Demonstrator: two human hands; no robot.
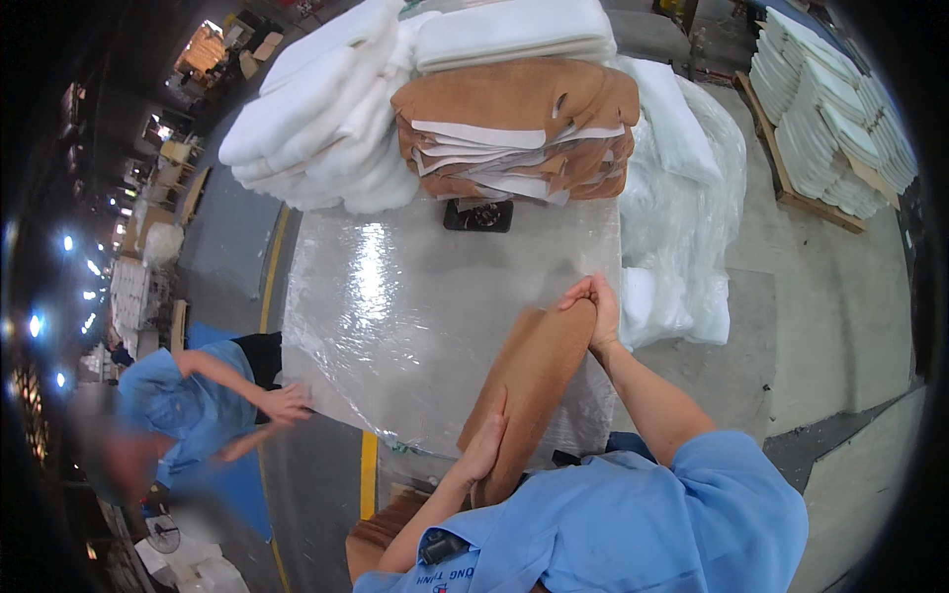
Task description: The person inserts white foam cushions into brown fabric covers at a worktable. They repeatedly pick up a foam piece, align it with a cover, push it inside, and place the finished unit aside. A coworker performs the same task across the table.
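A long brown fabric-covered pad (534,385) is held at a slant over the near right of the plastic-covered table (336,336). My right hand (598,306) is closed round its far end, thumb and fingers curled over the rim. Lower down, my left hand (484,447) presses against its left side, with the fingers along the surface. The pad's near end is close to my body. At the table's far side lies a stack of brown pieces with white backing (519,128).
White padding is piled at the back left (316,109), and a white block (514,35) lies behind the brown stack. A dark rectangular object (477,214) sits before that stack. Plastic-wrapped white bundles (687,198) flank the table's right. A co-worker in blue (198,395) stands at left.
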